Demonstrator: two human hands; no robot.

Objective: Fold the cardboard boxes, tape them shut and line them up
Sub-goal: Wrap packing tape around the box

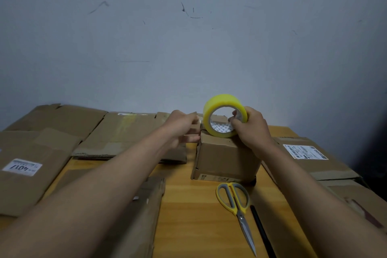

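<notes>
A small folded cardboard box stands on the wooden table just right of centre. A yellow roll of tape stands on edge on the box's top. My right hand grips the roll, fingers hooked through its core. My left hand is at the box's upper left corner and pinches what looks like the clear tape's free end; the strip itself is hard to see.
Yellow-handled scissors lie shut in front of the box, a black pen beside them. Flattened cardboard boxes lie at the left, at the back, in front and at the right. A grey wall rises behind.
</notes>
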